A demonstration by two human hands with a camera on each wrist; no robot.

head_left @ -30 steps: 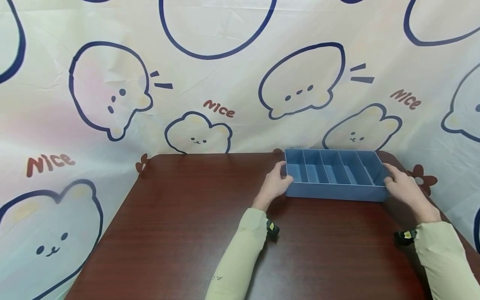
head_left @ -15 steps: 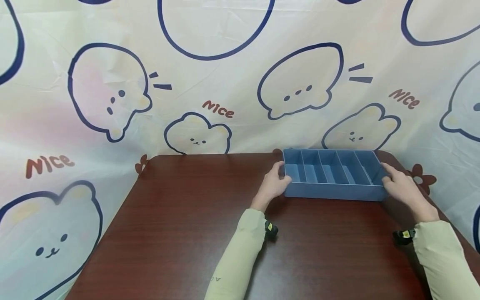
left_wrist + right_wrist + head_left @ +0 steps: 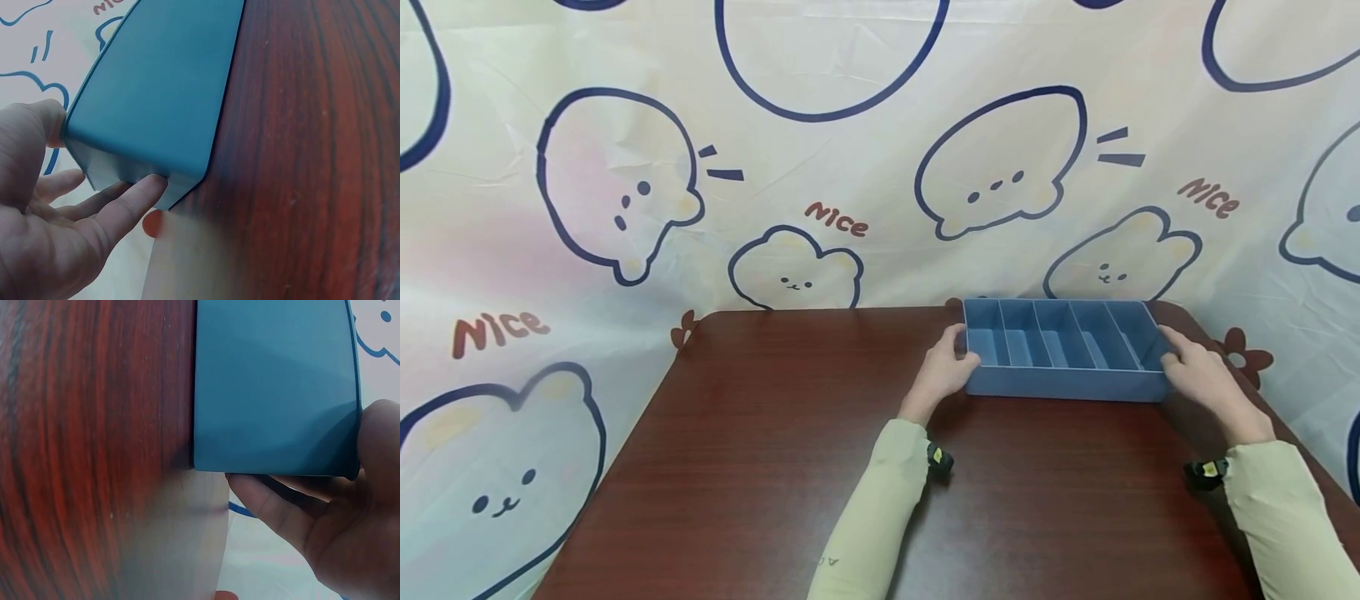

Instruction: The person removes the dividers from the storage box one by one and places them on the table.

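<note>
Looks like a makeshift booth, judging by the cartoon-printed sheet [image 3: 880, 167] behind and beside the wood-grain tabletop [image 3: 760, 433].

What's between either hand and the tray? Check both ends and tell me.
Nothing visible. The left hand touches the tray at its left end and the right hand at its right end; both wrist views show direct contact, with no object in between.
</note>
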